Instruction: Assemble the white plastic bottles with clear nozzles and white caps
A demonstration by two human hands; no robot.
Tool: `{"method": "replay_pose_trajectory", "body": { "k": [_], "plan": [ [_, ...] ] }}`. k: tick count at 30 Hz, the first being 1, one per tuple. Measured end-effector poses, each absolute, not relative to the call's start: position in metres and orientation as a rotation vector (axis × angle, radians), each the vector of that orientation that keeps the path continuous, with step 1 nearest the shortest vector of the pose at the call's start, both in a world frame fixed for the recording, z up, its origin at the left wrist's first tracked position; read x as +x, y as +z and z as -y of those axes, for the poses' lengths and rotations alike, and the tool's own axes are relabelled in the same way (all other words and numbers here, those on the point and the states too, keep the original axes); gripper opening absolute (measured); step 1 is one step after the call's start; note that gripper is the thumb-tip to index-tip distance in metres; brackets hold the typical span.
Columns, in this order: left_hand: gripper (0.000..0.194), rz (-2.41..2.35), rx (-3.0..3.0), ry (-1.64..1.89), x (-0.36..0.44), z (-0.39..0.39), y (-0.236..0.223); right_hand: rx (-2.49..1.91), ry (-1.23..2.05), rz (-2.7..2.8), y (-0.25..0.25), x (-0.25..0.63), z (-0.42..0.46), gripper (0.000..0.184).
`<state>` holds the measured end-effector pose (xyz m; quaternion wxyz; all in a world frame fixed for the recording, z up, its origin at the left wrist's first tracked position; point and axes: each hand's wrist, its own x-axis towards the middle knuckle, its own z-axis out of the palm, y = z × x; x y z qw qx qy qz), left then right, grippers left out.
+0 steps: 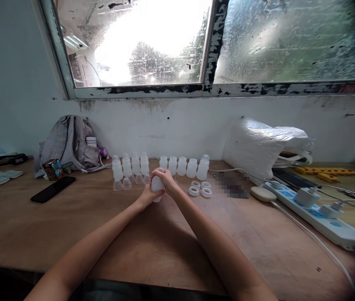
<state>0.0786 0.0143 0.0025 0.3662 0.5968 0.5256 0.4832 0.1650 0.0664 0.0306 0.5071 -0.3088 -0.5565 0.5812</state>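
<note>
In the middle of the table a translucent white baby bottle (156,184) is held tilted in both hands. My left hand (148,196) wraps round its lower part. At its upper end my right hand (165,179) has its fingers closed round the top, hiding what is there. Behind and left stand several bottles with clear caps (117,167), and loose clear domed caps (126,183) sit in front of them. Behind and right is a row of uncapped bottles (182,166), ending in one capped bottle (203,167). White screw rings (193,191) lie right of my hands.
A grey backpack (71,144), a small box (53,169) and a black phone (53,189) are at left. On the right lie a white power strip (318,213) with cables, a round white pad (262,194) and a silvery bag (259,146). The windowed wall bounds the back.
</note>
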Motion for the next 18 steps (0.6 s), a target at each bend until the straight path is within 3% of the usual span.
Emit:
{"method": "replay_pose_trajectory", "body": {
  "k": [8, 18],
  "plan": [
    [0.053, -1.697, 1.915, 1.232, 0.071, -0.010, 0.008, -0.966, 0.863, 1.337, 0.027, 0.154, -0.059, 0.016],
    [0.057, -1.697, 2.091, 1.181, 0.062, -0.024, -0.018, -1.012, 0.720, 1.374, 0.014, 0.152, -0.055, 0.019]
  ]
}}
